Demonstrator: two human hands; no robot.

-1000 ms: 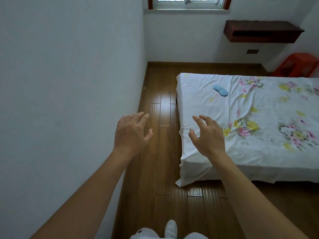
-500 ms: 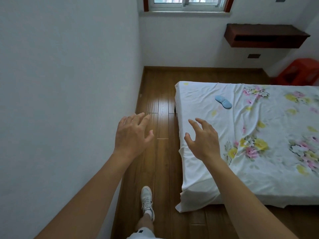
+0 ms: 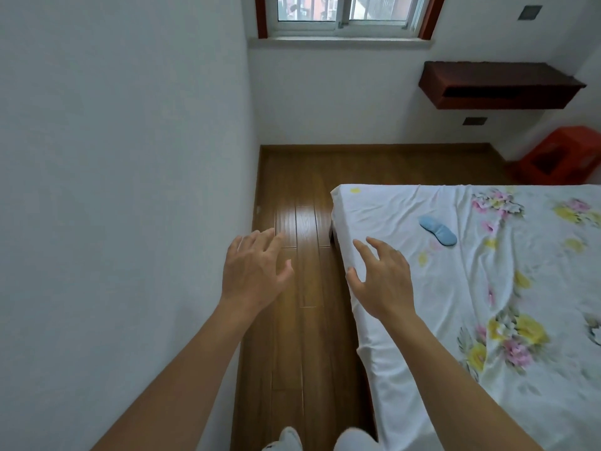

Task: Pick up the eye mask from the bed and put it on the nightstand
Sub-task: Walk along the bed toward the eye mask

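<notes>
A light blue eye mask (image 3: 438, 230) lies flat on the bed (image 3: 406, 203), which has a white flowered sheet, near its far left corner. My right hand (image 3: 383, 280) hovers over the bed's left edge, fingers spread, empty, a short way in front of the mask. My left hand (image 3: 253, 273) is raised over the wooden floor strip beside the bed, fingers apart and empty. A dark brown wall-mounted nightstand shelf (image 3: 497, 85) hangs on the far wall at the upper right.
A white wall (image 3: 113, 190) runs close along my left. A narrow wooden floor strip (image 3: 299, 288) lies between wall and bed. A red plastic stool (image 3: 559, 156) stands in the far right corner under the shelf. A window (image 3: 344, 11) is above.
I have walked forward along the bed. The mask and far wall now appear closer and the bed's near corner has dropped out of sight. Both hands stay open and raised.
</notes>
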